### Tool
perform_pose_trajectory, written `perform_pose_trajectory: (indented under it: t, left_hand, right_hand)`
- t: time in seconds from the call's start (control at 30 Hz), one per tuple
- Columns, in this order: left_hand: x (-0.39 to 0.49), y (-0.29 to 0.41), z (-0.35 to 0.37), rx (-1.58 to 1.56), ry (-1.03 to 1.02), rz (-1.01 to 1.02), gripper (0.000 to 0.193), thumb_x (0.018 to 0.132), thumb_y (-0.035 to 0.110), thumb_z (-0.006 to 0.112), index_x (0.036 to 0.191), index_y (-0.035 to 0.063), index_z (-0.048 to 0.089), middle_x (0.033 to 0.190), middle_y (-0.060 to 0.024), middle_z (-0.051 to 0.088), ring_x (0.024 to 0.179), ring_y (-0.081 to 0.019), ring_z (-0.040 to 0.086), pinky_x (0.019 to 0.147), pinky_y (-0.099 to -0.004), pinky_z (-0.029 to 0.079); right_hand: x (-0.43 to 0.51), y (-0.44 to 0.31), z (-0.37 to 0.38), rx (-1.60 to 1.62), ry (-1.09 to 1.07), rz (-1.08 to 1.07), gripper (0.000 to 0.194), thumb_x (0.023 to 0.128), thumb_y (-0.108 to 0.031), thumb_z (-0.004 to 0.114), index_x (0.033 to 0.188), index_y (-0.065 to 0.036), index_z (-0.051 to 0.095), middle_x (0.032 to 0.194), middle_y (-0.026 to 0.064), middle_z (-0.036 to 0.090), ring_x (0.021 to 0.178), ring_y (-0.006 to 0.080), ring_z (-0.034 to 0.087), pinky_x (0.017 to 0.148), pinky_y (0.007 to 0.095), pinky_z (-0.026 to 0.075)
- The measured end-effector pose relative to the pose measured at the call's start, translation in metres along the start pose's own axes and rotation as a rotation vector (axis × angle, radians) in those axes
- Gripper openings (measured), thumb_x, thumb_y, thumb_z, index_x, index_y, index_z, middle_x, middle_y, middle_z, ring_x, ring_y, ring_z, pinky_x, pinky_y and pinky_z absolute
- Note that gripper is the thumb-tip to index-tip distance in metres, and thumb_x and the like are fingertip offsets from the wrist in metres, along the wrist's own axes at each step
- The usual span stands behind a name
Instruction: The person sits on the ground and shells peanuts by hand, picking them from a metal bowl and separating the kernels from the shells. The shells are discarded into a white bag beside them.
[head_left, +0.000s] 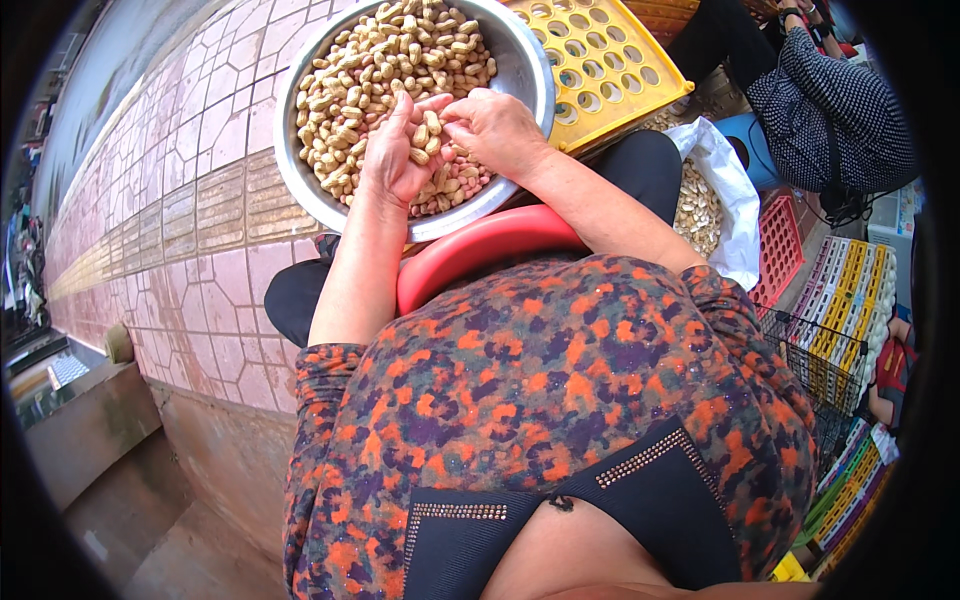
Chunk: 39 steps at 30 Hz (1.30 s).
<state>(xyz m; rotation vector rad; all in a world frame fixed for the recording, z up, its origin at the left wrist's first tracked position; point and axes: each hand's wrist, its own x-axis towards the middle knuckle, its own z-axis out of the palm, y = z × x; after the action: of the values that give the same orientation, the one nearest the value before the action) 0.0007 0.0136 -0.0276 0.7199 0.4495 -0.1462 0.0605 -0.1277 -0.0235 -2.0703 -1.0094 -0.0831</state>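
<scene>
Unshelled peanuts (427, 139) lie in the cupped palm of my left hand (396, 157), over a wide metal basin (531, 82). My right hand (501, 133) is close beside them, thumb and fingertips drawn together; whether a peanut is pinched there is not clear. Heaped across the basin are many more unshelled peanuts (405, 45). Pinkish shelled kernels (472, 178) gather at its near side, below my hands. Between the basin and my body rests a red plastic rim (487, 244), probably of a bowl, its inside mostly hidden.
A yellow crate with round holes (589, 64) adjoins the basin. To the right, a white sack (731, 195) holds peanut shells (697, 210), near a red plastic basket (780, 251). Another person (832, 112) sits beyond it. Stacked plastic baskets (847, 300) stand lower right; a stepped ledge (97, 465) lies left.
</scene>
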Motion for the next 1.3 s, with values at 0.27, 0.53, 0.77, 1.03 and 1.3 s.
perform_pose_trajectory:
  t: [0.27, 0.53, 0.77, 1.03, 1.3]
  left_hand:
    - [-0.001, -0.002, 0.0, 0.147, 0.064, 0.291, 0.015, 0.077, 0.007, 0.061, 0.089, -0.0006, 0.056, 0.069, -0.0046, 0.058, 0.053, -0.0073, 0.051, 0.04, -0.0153, 0.034]
    - [-0.007, -0.009, 0.011, 0.425, 0.046, 0.481, 0.019, 0.075, 0.003, 0.063, 0.093, -0.0024, 0.059, 0.063, 0.0009, 0.055, 0.049, -0.002, 0.046, 0.041, -0.0126, 0.033]
    - [-0.007, -0.016, 0.014, 0.576, 0.029, 0.583, 0.017, 0.075, 0.0, 0.062, 0.092, -0.0026, 0.059, 0.063, 0.0012, 0.055, 0.048, -0.0011, 0.044, 0.041, -0.0129, 0.032]
    - [0.001, -0.019, 0.008, 0.854, 0.169, 0.777, 0.011, 0.074, -0.001, 0.061, 0.085, -0.0028, 0.06, 0.058, 0.0044, 0.051, 0.048, 0.0007, 0.042, 0.042, -0.0125, 0.031]
    - [-0.005, -0.015, 0.009, 0.61, 0.12, 0.61, 0.012, 0.077, -0.001, 0.057, 0.088, -0.0041, 0.056, 0.058, 0.0012, 0.052, 0.045, -0.0024, 0.043, 0.041, -0.0144, 0.033]
  right_hand:
    - [0.003, 0.001, -0.007, 0.821, -0.044, 0.377, 0.015, 0.08, -0.01, 0.058, 0.091, 0.001, 0.06, 0.07, -0.0006, 0.057, 0.057, 0.0029, 0.049, 0.049, 0.0154, 0.041]
    - [0.005, -0.002, -0.011, 0.993, -0.106, 0.503, 0.013, 0.08, -0.011, 0.057, 0.086, 0.001, 0.059, 0.062, -0.0011, 0.053, 0.047, 0.0021, 0.042, 0.041, 0.015, 0.035]
    - [0.006, 0.003, -0.007, 0.946, -0.098, 0.543, 0.008, 0.076, -0.008, 0.057, 0.076, 0.0, 0.057, 0.058, 0.0007, 0.051, 0.045, 0.0034, 0.041, 0.04, 0.0163, 0.034]
    - [0.006, 0.0, -0.002, 0.829, -0.066, 0.485, 0.011, 0.078, -0.011, 0.056, 0.076, -0.001, 0.058, 0.062, 0.0007, 0.055, 0.047, 0.0025, 0.043, 0.04, 0.0159, 0.033]
    - [0.003, 0.0, -0.004, 0.896, -0.104, 0.446, 0.014, 0.083, -0.015, 0.056, 0.083, -0.001, 0.058, 0.066, -0.001, 0.056, 0.048, -0.0001, 0.041, 0.042, 0.014, 0.033]
